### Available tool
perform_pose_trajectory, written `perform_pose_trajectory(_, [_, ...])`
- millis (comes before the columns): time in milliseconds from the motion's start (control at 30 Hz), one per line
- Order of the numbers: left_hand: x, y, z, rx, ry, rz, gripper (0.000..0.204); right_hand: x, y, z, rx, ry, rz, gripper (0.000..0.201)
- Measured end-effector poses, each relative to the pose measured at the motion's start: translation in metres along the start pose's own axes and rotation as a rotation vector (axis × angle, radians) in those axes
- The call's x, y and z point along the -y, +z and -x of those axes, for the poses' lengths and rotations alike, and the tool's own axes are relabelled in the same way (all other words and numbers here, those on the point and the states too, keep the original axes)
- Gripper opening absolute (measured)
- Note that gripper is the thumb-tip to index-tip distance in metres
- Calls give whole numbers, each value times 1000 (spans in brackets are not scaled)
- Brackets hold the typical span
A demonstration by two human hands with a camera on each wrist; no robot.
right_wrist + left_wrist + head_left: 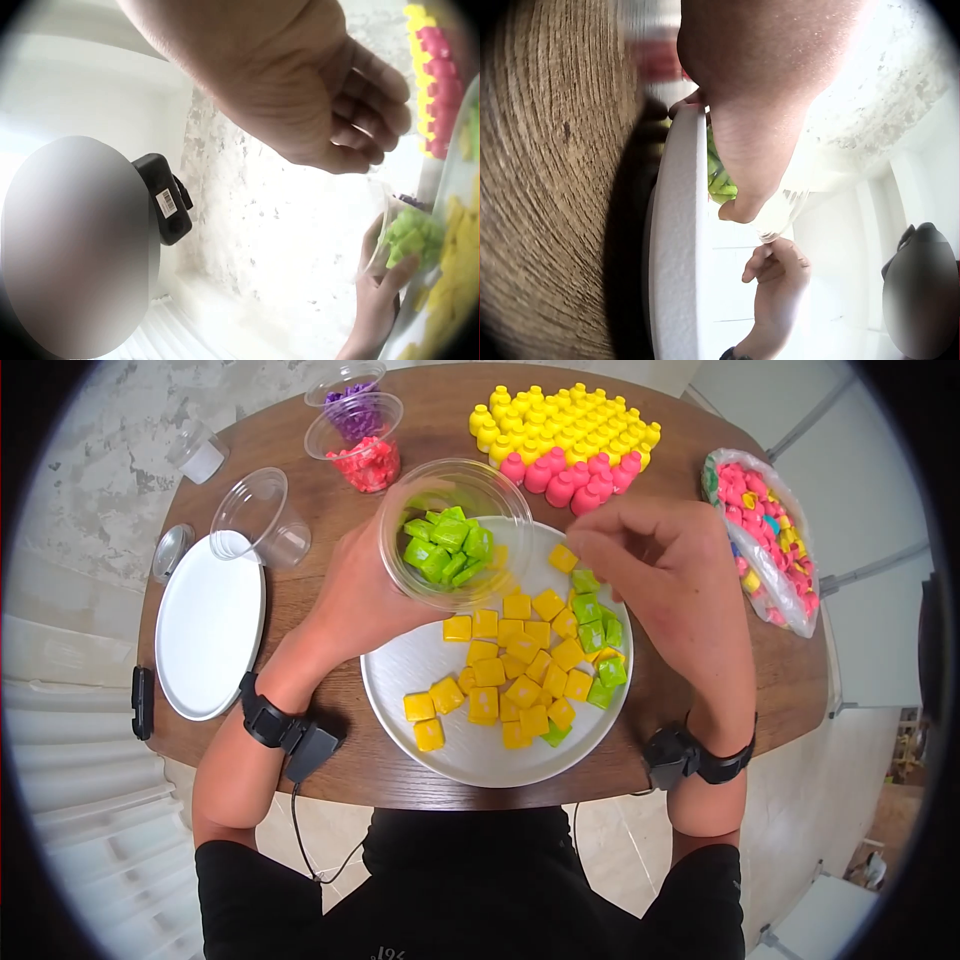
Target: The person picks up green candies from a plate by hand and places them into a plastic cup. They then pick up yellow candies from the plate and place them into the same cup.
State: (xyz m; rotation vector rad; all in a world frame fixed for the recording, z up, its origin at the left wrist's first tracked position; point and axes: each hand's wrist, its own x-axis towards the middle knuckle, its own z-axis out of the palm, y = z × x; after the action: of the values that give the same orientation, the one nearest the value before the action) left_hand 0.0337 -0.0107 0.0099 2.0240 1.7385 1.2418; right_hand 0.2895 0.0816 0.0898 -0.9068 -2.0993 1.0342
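Note:
My left hand (362, 592) grips a clear plastic cup (398, 575) of green wrapped squares (450, 538), tilted over the far left part of a round white plate (400, 732). In the right wrist view, the left thumb lies across the front of the green pieces. Yellow squares (488, 672) are spread over the plate, with several green ones (612, 671) along its right side. Above the plate's far right edge hovers my right hand (668, 565). Its fingers (379, 124) hang loosely bent, and nothing shows between them.
Cups of red pieces (366, 466) and purple pieces (352, 415) stand at the back left. An unfilled clear cup (262, 525) is near a white oval plate (205, 630). Yellow bottles (570, 420) and pink bottles (562, 488) stand behind. A bag (768, 540) of colourful caps lies right.

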Motion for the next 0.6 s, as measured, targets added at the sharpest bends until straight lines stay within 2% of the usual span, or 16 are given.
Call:
perform_pose_trajectory(67, [-1,-1,0,25,-51,31,88,-8,-6,-1,151,-32,318,14])
perform_pose_trajectory(100, [-1,-1,0,27,-52,31,88,-7,-7,1,151,-32,316,14])
perform_pose_trajectory(167, [-1,-1,0,20,-34,35,86,-2,-8,7,273,57,628,19])
perform_pose_trajectory(300, [0,-2,1,22,-13,12,85,-8,-4,10,317,48,650,21])
perform_pose_trajectory(367, [0,-2,1,47,-55,43,85,-18,0,13,207,-96,619,21])
perform_pose_trajectory(600, [2,-1,2,34,-36,35,85,-23,7,14,149,-167,645,18])
